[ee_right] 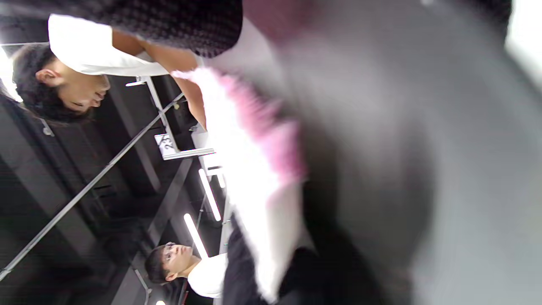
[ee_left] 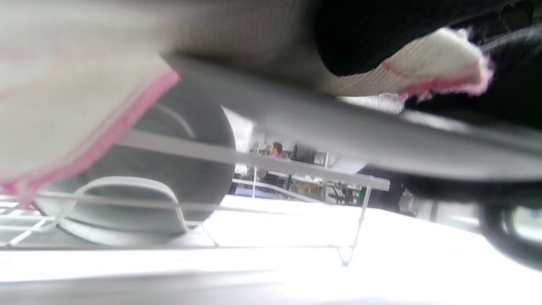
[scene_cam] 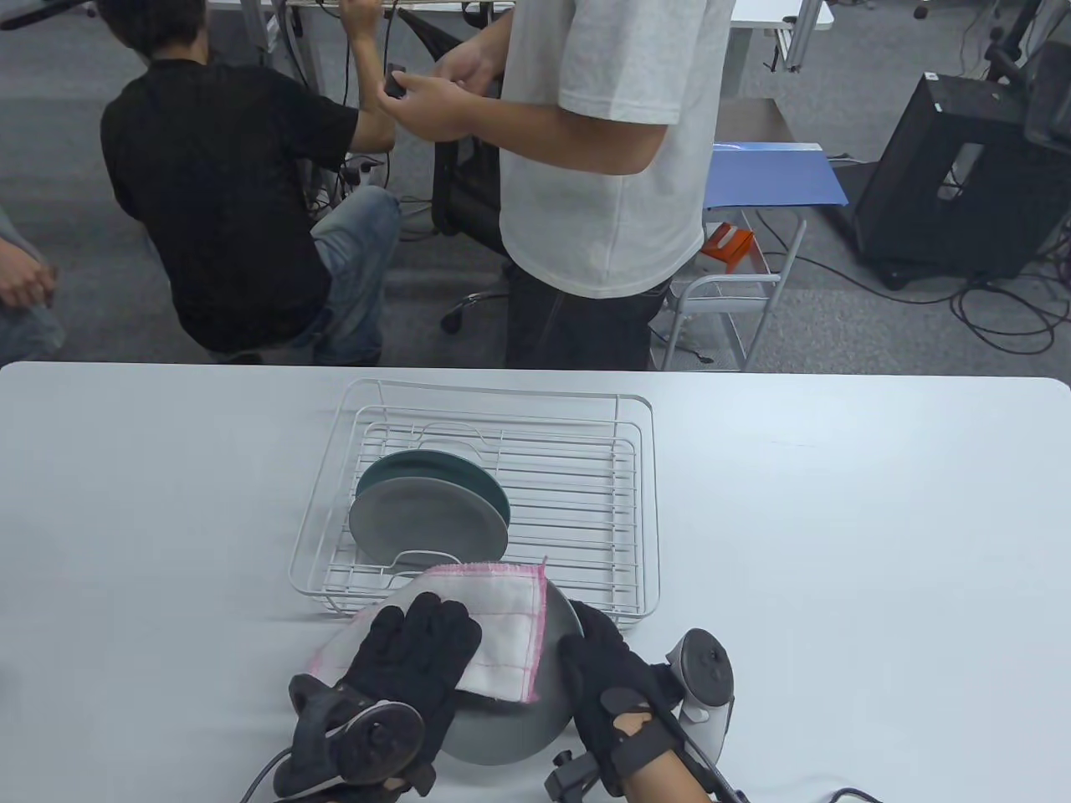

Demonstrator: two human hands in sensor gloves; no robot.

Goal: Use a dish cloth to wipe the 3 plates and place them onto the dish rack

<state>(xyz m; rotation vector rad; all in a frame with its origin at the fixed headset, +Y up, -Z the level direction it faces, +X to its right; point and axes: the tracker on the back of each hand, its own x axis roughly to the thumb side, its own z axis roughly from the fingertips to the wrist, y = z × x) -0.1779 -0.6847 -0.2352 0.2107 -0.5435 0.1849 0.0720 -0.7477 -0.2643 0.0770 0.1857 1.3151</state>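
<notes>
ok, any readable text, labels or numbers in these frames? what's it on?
"23": partial, on a small white tag on a frame in the background of the right wrist view; further characters are cut off or blurred.
Plates, cloth, rack, gloves and trackers: no readable print.

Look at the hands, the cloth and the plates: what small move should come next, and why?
Probably keep rubbing the dish cloth across the grey plate. The left hand presses it flat there while the right hand grips the rim, and only two plates stand in the dish rack.
</notes>
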